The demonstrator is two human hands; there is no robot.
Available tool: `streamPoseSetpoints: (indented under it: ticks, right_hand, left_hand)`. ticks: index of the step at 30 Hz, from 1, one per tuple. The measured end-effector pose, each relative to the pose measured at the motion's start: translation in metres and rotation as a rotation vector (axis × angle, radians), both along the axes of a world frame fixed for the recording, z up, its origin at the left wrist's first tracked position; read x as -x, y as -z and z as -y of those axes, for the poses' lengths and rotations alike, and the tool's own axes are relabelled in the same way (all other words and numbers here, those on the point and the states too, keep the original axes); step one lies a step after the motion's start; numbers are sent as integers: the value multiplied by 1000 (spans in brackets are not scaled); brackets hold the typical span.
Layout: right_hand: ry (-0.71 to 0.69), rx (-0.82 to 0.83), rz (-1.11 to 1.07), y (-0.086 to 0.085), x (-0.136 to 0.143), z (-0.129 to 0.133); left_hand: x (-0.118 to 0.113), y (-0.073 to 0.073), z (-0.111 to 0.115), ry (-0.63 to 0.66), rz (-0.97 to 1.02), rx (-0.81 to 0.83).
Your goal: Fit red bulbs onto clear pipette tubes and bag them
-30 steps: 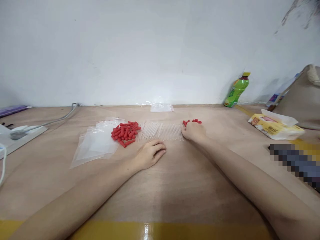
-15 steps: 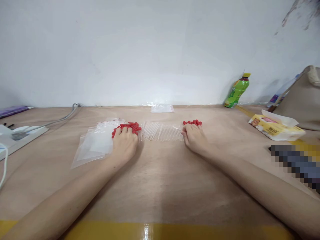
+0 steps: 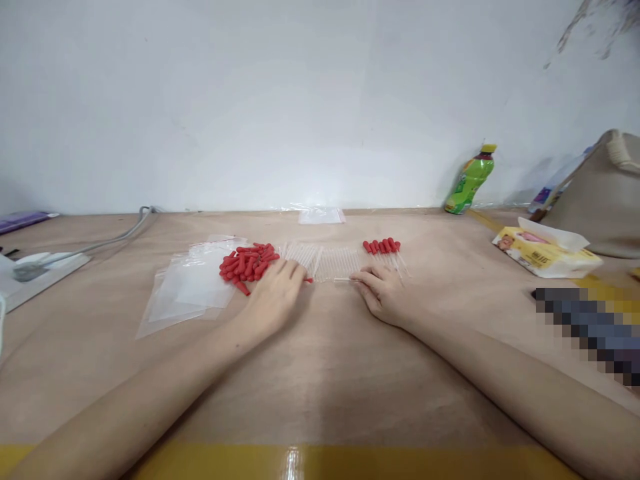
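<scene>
My left hand (image 3: 280,287) is closed on a red rubber bulb (image 3: 309,280), whose end sticks out past the fingers. Beside that hand lies a heap of red rubber bulbs (image 3: 245,261). Pinched in my right hand (image 3: 377,287) is a clear thin dropper tube (image 3: 344,280), its free end pointing left at the bulb, with a gap between them. Just beyond both hands, a row of clear tubes (image 3: 333,262) lies side by side. Several droppers with red bulbs fitted (image 3: 383,247) lie behind my right hand, their stems partly hidden by it.
Clear plastic bags (image 3: 185,287) lie left of the heap, and another bag (image 3: 321,216) lies by the wall. At the right are a green bottle (image 3: 471,180), a tissue pack (image 3: 545,253), a beige bag (image 3: 595,200) and a blurred dark object (image 3: 585,327). A power strip (image 3: 50,270) is at the left.
My left hand has moved right from the heap with a red bulb. My right hand has come nearer and slightly left from the fitted droppers, now with a tube in its fingers.
</scene>
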State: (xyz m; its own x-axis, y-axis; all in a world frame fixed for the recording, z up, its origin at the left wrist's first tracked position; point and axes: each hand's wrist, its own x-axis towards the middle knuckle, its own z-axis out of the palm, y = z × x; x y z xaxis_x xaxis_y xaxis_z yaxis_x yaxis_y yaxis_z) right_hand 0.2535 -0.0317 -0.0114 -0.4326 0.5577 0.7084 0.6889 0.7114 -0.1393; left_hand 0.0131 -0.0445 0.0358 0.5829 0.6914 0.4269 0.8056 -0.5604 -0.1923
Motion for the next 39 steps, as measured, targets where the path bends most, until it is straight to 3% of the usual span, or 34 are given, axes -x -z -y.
streamPoseSetpoints:
  ticks: [2, 4, 8, 14, 25, 28, 35, 39]
  right_hand:
    - [-31, -14, 28, -2, 1, 4]
    - [-88, -16, 55, -5, 2, 8]
    - [-141, -22, 56, -6, 3, 10]
    - [-111, -39, 24, -5, 4, 8]
    - [-194, 39, 40, -1, 2, 0]
    - [-176, 24, 85, -4, 2, 0]
    - [-54, -188, 286, -15, 7, 13]
    - [-54, -102, 220, -13, 6, 13]
  left_hand:
    - [-10, 12, -1, 130, 179, 113]
    - [-15, 24, -5, 178, 296, 213]
    - [-15, 35, -12, 256, 426, 201]
    - [-13, 34, -12, 344, 438, 169]
    - [-12, 30, -9, 437, 436, 256]
    - [-12, 31, -9, 436, 436, 263]
    - [-13, 35, -9, 377, 420, 230]
    - [-13, 33, -10, 381, 479, 228]
